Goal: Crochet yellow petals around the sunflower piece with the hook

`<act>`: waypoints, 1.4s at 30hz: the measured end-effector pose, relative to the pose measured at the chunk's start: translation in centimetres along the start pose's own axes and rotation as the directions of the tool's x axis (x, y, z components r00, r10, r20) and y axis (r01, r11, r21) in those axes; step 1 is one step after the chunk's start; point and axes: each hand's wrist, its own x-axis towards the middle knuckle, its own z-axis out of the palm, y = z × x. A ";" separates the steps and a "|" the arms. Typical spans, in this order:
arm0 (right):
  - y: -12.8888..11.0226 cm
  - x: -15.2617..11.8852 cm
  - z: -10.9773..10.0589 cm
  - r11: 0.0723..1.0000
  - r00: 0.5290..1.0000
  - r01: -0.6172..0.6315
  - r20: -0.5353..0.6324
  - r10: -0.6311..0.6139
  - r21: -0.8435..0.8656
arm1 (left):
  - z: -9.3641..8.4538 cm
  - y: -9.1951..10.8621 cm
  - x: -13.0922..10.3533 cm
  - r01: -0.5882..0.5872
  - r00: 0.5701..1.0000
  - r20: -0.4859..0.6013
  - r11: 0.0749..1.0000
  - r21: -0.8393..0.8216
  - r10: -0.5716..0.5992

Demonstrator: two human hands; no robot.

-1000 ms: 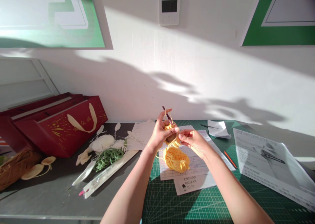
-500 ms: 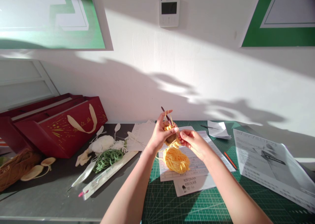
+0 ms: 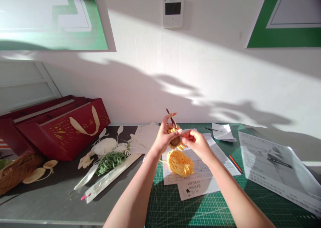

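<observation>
My left hand [image 3: 164, 134] is closed around a small round crochet piece [image 3: 175, 141], brown in the middle with a yellow edge. Yellow yarn loops over its raised index finger. A dark crochet hook [image 3: 168, 112] slants up behind that finger; its lower end is hidden among the fingers and stitches. At the piece's right edge, my right hand [image 3: 197, 142] pinches with thumb and fingertips; the exact bit between them is too small to see. Just below both hands, a ball of yellow yarn [image 3: 180, 163] rests on printed sheets [image 3: 200, 188].
Under the papers lies a green cutting mat [image 3: 165, 211]. To the right are an orange pen [image 3: 235, 163], white slips [image 3: 223, 132] and a large printed sheet [image 3: 273, 167]. Green yarn [image 3: 111, 162], white yarn [image 3: 105, 147], brown yarn [image 3: 20, 171] and red bags [image 3: 67, 131] stand left.
My right hand has shifted slightly left and up against the piece's edge. The hook has tilted a little more upright. My left hand keeps its hold.
</observation>
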 end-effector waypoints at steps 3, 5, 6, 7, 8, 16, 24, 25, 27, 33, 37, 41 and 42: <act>0.1 -0.1 0.4 0.999 0.999 0.036 -0.036 -0.037 -0.041 | -0.1 -0.1 0.0 0.023 0.999 -0.029 1.000 -0.007 -0.023; 0.3 -0.1 0.7 0.996 0.997 0.045 -0.062 -0.050 -0.072 | -0.2 -0.1 0.0 0.036 0.999 -0.035 0.999 -0.014 -0.037; 0.4 -0.1 0.8 0.995 0.995 0.049 -0.077 -0.056 -0.090 | -0.2 -0.1 0.0 0.042 0.999 -0.033 0.999 -0.018 -0.043; 0.5 -0.1 1.0 0.993 0.993 0.054 -0.095 -0.064 -0.109 | -0.2 0.0 0.0 0.047 0.998 -0.031 0.999 -0.024 -0.047; 0.5 -0.1 1.1 0.990 0.991 0.060 -0.114 -0.075 -0.127 | -0.2 0.0 0.0 0.050 0.998 -0.028 0.998 -0.030 -0.051; -1.2 -0.5 1.3 0.994 0.987 0.082 -0.129 -0.091 -0.077 | -0.4 0.1 0.2 0.079 0.996 -0.023 0.993 -0.090 -0.082; -1.7 -0.4 0.6 0.998 1.000 -0.015 0.019 0.014 0.057 | -0.5 0.3 0.1 0.172 0.985 0.043 0.976 -0.134 -0.168; -1.7 -0.4 0.6 0.998 0.999 -0.020 0.030 0.018 0.063 | -0.5 0.2 0.1 0.181 0.983 0.047 0.974 -0.137 -0.176; -1.8 -0.4 0.5 0.997 0.999 -0.023 0.047 0.020 0.069 | -0.5 0.1 0.1 0.195 0.980 0.055 0.970 -0.145 -0.189; -2.3 -0.4 0.4 0.999 0.997 0.013 0.072 -0.017 0.049 | -0.7 0.0 0.1 0.237 0.969 0.116 0.957 -0.169 -0.220; -2.4 -0.4 0.4 0.999 0.997 0.048 0.056 -0.047 -0.015 | -0.7 -0.1 0.1 0.275 0.955 0.161 0.946 -0.169 -0.249; -2.1 -0.5 0.3 0.993 0.996 0.084 0.020 -0.082 -0.087 | -0.5 -0.3 0.0 0.286 0.953 0.157 0.943 -0.169 -0.261; -2.1 -0.5 0.3 0.989 0.995 0.098 0.006 -0.098 -0.109 | -0.5 -0.3 0.0 0.281 0.955 0.146 0.944 -0.173 -0.258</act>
